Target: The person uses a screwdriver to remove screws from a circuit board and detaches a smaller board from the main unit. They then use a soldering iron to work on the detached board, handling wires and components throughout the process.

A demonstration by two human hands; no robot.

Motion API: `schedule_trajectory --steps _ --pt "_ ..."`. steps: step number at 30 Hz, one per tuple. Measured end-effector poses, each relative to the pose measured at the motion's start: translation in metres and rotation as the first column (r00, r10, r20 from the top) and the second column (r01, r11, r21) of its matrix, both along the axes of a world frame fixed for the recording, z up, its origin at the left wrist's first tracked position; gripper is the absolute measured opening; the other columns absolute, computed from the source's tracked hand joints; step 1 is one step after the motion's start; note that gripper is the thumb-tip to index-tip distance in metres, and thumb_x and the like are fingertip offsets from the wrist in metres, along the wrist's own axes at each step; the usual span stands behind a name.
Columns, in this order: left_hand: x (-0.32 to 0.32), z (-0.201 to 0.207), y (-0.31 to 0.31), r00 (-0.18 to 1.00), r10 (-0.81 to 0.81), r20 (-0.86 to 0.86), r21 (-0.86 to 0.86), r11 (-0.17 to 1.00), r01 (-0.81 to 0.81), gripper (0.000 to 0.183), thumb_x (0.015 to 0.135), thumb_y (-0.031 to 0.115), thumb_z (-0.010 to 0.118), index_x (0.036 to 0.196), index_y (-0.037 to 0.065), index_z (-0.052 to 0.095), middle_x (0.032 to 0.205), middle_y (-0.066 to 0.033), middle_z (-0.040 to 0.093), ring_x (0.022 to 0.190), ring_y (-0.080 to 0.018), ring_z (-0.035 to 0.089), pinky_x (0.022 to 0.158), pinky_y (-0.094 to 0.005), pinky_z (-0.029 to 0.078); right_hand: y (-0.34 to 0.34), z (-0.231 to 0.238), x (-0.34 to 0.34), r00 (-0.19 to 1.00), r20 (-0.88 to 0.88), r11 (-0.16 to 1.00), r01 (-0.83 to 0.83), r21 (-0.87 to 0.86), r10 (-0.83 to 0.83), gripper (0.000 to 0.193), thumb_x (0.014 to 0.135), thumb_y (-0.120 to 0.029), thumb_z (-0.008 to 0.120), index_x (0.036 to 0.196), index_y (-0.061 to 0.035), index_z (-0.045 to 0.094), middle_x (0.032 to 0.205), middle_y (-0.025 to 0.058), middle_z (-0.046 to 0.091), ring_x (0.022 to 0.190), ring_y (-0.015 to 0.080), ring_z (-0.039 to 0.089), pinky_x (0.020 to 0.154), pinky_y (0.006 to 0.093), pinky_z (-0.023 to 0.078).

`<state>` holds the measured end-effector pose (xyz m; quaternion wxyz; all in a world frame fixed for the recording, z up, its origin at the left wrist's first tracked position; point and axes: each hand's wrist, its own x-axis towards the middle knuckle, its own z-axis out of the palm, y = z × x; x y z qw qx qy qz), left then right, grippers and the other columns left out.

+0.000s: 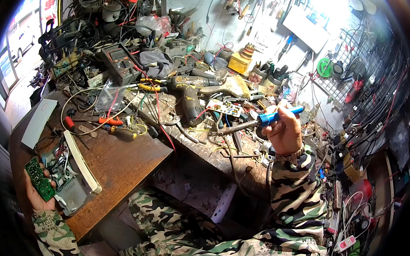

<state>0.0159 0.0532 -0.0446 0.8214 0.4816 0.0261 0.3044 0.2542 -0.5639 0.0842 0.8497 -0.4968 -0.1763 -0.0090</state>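
Note:
My left hand holds a green circuit board by its edges at the lower left, solder side up. Right beside the board lies an opened grey plastic housing with wires and small parts inside. A cream curved strip leans along it, and a pale flat cover rests farther back. Over the cluttered bench, my right hand is closed round the blue handle of a soldering iron. Its metal shaft points left, the far end close to some wires; whether it touches anything I cannot tell.
A brown wooden board spans the left. Behind are a cordless drill, a multimeter, a brush, pliers, a screwdriver and a small populated board. A red cable crosses the bench. A power strip hangs lower right.

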Motion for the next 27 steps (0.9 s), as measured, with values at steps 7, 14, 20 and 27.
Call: schedule_trajectory --steps 7,14,20,27 --pt "-0.001 0.002 -0.002 0.999 0.042 -0.03 -0.033 0.998 -0.043 0.048 0.11 0.04 0.047 0.145 0.007 0.048 0.121 -0.0094 0.063 0.101 -0.0187 0.064 0.063 -0.034 0.061 -0.001 -0.005 0.003 1.0 -0.009 0.999 -0.019 0.025 0.02 0.012 0.098 -0.016 0.061 0.097 -0.0059 0.054 0.088 0.0115 0.068 0.07 0.0197 0.068 0.059 0.0379 0.06" --pt "0.007 -0.005 0.002 1.0 0.002 -0.017 -0.042 0.999 -0.003 0.045 0.11 0.039 0.046 0.142 0.009 0.049 0.122 -0.0089 0.061 0.101 -0.0185 0.063 0.063 -0.0335 0.061 0.016 0.013 -0.031 0.993 0.116 0.988 0.053 -0.148 -0.036 0.018 0.097 -0.014 0.06 0.104 0.003 0.059 0.095 0.0193 0.068 0.074 0.0282 0.071 0.06 0.0385 0.062" --pt "0.005 -0.008 0.004 1.0 -0.001 -0.018 -0.028 1.0 0.0 0.044 0.11 0.039 0.046 0.142 0.009 0.048 0.125 -0.0097 0.059 0.105 -0.0191 0.062 0.067 -0.0347 0.062 0.038 0.056 -0.105 0.753 0.504 0.887 -0.229 -0.402 0.423 0.026 0.087 -0.013 0.08 0.106 0.0045 0.075 0.102 0.0273 0.07 0.091 0.0368 0.072 0.077 0.0449 0.062" --pt "-0.019 0.002 0.01 0.999 -0.048 0.019 0.073 0.996 0.047 0.044 0.111 0.037 0.044 0.143 0.007 0.046 0.129 -0.0137 0.056 0.109 -0.0218 0.061 0.072 -0.0374 0.063 0.039 0.066 -0.103 0.632 0.414 0.756 -0.557 -0.344 0.655 0.033 0.078 -0.001 0.088 0.106 0.0076 0.073 0.104 0.0316 0.069 0.082 0.0449 0.074 0.07 0.0522 0.067"
